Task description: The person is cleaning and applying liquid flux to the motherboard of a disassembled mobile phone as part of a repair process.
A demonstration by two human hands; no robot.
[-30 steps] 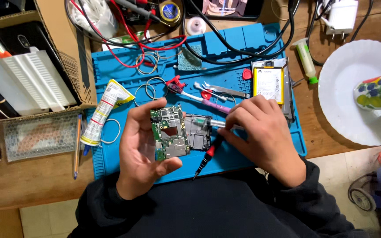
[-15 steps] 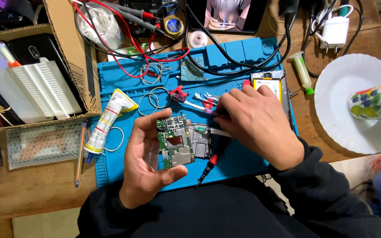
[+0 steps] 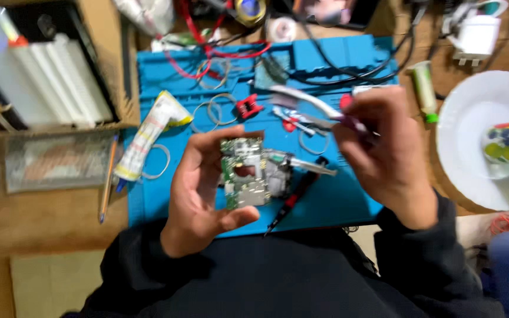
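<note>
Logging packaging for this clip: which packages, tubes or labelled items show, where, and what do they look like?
Squeezed tube: left edge of the blue mat, white with yellow and red print.
Small tube: right of the mat, pale green, green cap.
Cardboard box: upper left, brown, holding white plastic parts.
No screens are clear enough to tell.

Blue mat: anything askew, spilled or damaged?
Nothing spilled or visibly broken. The blue mat is cluttered with loose wire rings, cables and a squeezed tube lying slantwise. The left hand holds a bare circuit board; blur hides fine detail.
</note>
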